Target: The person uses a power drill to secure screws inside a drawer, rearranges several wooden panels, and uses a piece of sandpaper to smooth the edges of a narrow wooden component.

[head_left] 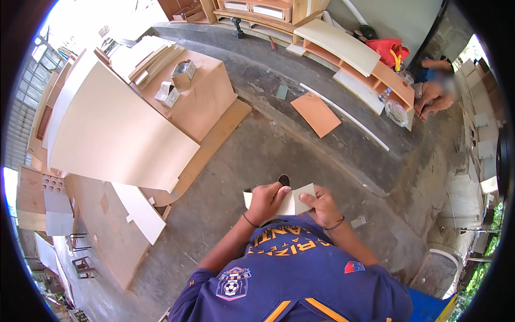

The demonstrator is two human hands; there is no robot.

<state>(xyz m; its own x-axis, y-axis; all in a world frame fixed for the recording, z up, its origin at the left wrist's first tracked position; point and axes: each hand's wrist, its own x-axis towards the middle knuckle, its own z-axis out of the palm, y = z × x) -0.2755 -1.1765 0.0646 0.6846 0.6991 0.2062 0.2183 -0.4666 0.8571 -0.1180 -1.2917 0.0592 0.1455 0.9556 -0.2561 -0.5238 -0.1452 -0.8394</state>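
- Between the clamped fingers of the left hand [265, 201] and right hand [320, 206], a pale sheet [288, 207] is held.
- Beyond the fingers, leftward, a brown carton [183, 81] and white carton [168, 95] are seen; contents cannot be told.

Pale sheet [288, 206] partly covered, seated person [431, 92] partly blurred, cabinet [260, 17] cut off

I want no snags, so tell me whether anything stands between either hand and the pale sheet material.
Nothing visible does: the left hand and the right hand both hold the pale sheet material directly. Whether it is one folded sheet or two pieces is unclear.
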